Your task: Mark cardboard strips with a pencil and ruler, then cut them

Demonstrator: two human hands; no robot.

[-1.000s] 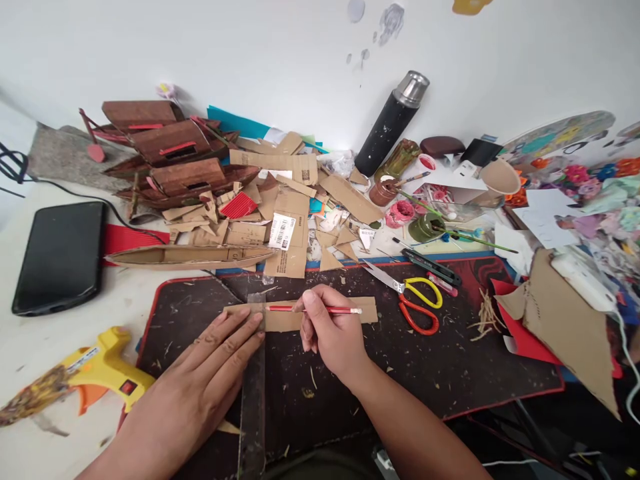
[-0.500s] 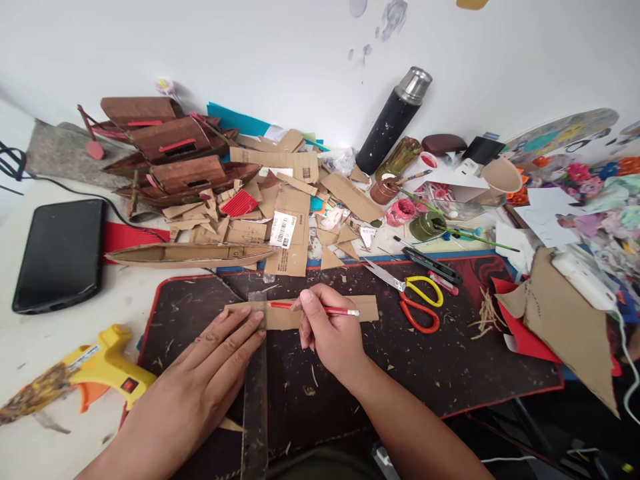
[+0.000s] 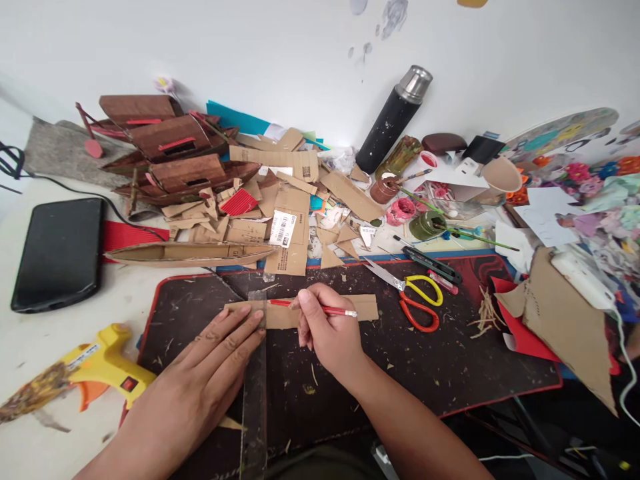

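One red pencil (image 3: 341, 311) in right hand's (image 3: 330, 331) grip, left hand (image 3: 213, 367) flat on cardboard strip (image 3: 350, 307) and ruler (image 3: 255, 400)

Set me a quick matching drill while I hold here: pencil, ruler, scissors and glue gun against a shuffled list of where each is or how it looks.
1. Pencil
2. Ruler
3. Scissors
4. Glue gun

A. One yellow handle loop, one red, on the dark mat
B. Lies across the cardboard strip, under fingers of the left hand
C. Yellow body, to the left of the left hand
D. Held in the right hand

Pairs: 1-D, 2-B, 3-A, 4-C
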